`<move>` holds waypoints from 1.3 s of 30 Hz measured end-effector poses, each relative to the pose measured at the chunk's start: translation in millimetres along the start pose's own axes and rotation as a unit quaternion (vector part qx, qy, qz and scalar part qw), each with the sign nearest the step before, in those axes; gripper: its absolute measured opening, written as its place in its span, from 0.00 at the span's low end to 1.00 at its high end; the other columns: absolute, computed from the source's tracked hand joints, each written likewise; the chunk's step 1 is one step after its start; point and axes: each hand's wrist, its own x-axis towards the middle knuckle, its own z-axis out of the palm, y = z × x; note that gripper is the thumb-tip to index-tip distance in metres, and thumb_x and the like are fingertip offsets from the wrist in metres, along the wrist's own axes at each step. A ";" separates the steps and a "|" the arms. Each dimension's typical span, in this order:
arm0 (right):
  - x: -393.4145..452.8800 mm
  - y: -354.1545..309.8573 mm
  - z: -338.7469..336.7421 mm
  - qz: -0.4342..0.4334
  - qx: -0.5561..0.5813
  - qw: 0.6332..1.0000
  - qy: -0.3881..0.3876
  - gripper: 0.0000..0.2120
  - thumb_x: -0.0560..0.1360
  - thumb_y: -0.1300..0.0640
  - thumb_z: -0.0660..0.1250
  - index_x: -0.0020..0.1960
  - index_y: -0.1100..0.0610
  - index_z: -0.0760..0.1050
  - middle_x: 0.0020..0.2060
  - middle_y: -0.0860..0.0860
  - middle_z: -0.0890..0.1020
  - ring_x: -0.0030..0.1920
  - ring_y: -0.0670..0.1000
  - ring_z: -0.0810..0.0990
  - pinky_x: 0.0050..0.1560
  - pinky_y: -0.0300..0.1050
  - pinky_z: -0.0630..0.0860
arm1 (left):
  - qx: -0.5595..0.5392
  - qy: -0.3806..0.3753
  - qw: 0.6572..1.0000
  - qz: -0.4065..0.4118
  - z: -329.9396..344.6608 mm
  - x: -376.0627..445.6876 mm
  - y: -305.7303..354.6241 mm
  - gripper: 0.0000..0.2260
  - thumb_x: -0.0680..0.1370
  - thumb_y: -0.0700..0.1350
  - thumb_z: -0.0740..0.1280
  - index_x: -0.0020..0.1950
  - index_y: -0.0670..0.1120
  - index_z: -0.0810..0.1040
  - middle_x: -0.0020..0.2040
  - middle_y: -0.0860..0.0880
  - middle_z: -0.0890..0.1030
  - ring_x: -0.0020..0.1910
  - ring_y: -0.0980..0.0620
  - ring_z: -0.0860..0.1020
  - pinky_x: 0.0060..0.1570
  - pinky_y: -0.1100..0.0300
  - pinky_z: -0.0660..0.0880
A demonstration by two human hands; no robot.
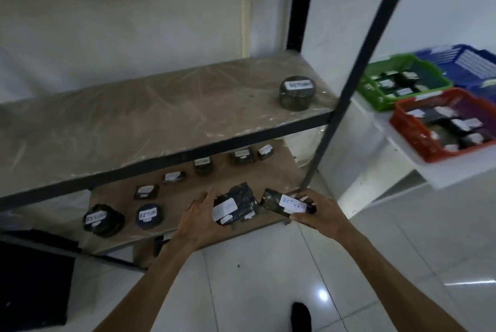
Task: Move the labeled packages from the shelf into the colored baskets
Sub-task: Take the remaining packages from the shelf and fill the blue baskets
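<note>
- At the front edge of the lower shelf [188, 189], a dark tube pkg [287, 204] with a white "RETURN" label is held in the right hand [319, 210]; fingers are curled round it from the far side, thumb below.
- Left hand [198, 221] is spread wide, fingers fairly straight, pressed vs. a dark wrapped pkg [236, 205] just beside the tube; no firm grip is seen yet.
- Step in hand: pick-up. Two pkgs are being taken at once, it seems.
- More labeled pkgs are left on this shelf, e.g. two round ones [149, 216] at the left; one round pkg [298, 92] sits on the upper shelf [134, 116].
- Off to the right, a red basket [410, 133], a green basket [375, 90] and a blue basket [456, 60] are seen on a white table [456, 173], red and green with pkgs inside.
- Next move needs: left fingers closed round the wrapped pkg, both lifted past the black post [349, 90], then the basket matched to "RETURN". Which color that is can't be told.
</note>
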 end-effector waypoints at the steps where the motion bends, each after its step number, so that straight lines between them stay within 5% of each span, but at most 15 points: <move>1: -13.3 2.2 -20.3 0.008 0.004 1.000 0.012 0.19 0.65 0.48 0.81 0.52 0.43 0.77 0.45 0.39 0.83 0.46 0.37 0.81 0.37 0.31 0.78 | -0.003 -0.002 1.000 0.002 -0.9 -1.0 20.1 0.37 0.66 0.63 0.74 0.69 0.51 0.68 0.62 0.50 0.76 0.60 0.47 0.76 0.59 0.51 0.74; 5: -56.2 27.5 -111.9 0.042 0.063 0.994 0.076 0.19 0.64 0.42 0.81 0.50 0.44 0.78 0.45 0.41 0.84 0.43 0.44 0.84 0.36 0.37 0.79 | -0.041 -0.012 0.998 0.048 12.7 13.4 107.5 0.37 0.61 0.66 0.73 0.67 0.61 0.65 0.59 0.56 0.78 0.57 0.51 0.78 0.57 0.49 0.77; 9: -80.7 69.3 -208.9 0.073 0.144 0.977 0.138 0.16 0.65 0.50 0.82 0.48 0.50 0.79 0.45 0.49 0.85 0.42 0.54 0.86 0.40 0.54 0.85 | -0.077 -0.008 0.989 0.123 33.4 37.9 224.1 0.25 0.66 0.61 0.73 0.60 0.58 0.70 0.50 0.58 0.80 0.48 0.58 0.79 0.49 0.55 0.77; 15: -98.2 138.0 -358.2 0.082 0.163 0.961 0.208 0.19 0.66 0.49 0.81 0.52 0.53 0.79 0.44 0.52 0.85 0.37 0.51 0.86 0.36 0.46 0.84 | -0.111 -0.041 0.978 0.174 75.3 78.5 405.1 0.25 0.67 0.57 0.75 0.59 0.61 0.68 0.48 0.58 0.82 0.42 0.58 0.81 0.40 0.55 0.82; 23: -80.0 229.3 -516.8 0.089 0.234 0.931 0.264 0.20 0.69 0.50 0.79 0.55 0.56 0.76 0.52 0.55 0.81 0.46 0.57 0.85 0.43 0.52 0.85 | -0.154 -0.044 0.961 0.225 128.1 142.4 589.7 0.26 0.66 0.59 0.76 0.60 0.60 0.70 0.47 0.56 0.83 0.36 0.54 0.83 0.35 0.53 0.82; 27: -53.4 278.9 -575.2 0.106 0.265 0.916 0.282 0.18 0.72 0.53 0.77 0.57 0.56 0.74 0.55 0.56 0.78 0.49 0.56 0.84 0.47 0.51 0.85 | -0.101 -0.049 0.957 0.266 158.4 199.1 658.0 0.30 0.65 0.63 0.75 0.63 0.57 0.71 0.51 0.55 0.81 0.42 0.56 0.82 0.41 0.52 0.82; 31: -13.1 330.5 -638.8 0.117 0.275 0.909 0.292 0.16 0.73 0.61 0.73 0.57 0.58 0.72 0.56 0.56 0.77 0.53 0.57 0.83 0.51 0.52 0.84 | -0.067 -0.032 0.959 0.272 197.8 263.8 724.3 0.32 0.67 0.62 0.74 0.68 0.58 0.69 0.56 0.52 0.71 0.52 0.54 0.74 0.49 0.61 0.72; 35: 30.1 376.1 -710.3 0.140 0.281 0.903 0.293 0.15 0.73 0.64 0.71 0.58 0.59 0.72 0.56 0.56 0.77 0.55 0.59 0.82 0.52 0.52 0.84 | -0.063 -0.044 0.962 0.261 244.8 336.8 795.4 0.34 0.65 0.62 0.75 0.69 0.59 0.70 0.58 0.51 0.66 0.56 0.50 0.73 0.58 0.53 0.75; 39: 68.5 423.1 -782.1 0.157 0.230 0.920 0.276 0.16 0.71 0.61 0.73 0.57 0.57 0.74 0.55 0.56 0.79 0.51 0.57 0.83 0.47 0.47 0.84 | -0.006 -0.053 0.968 0.243 285.8 416.0 867.0 0.36 0.66 0.61 0.73 0.72 0.53 0.70 0.54 0.50 0.68 0.53 0.47 0.73 0.53 0.50 0.76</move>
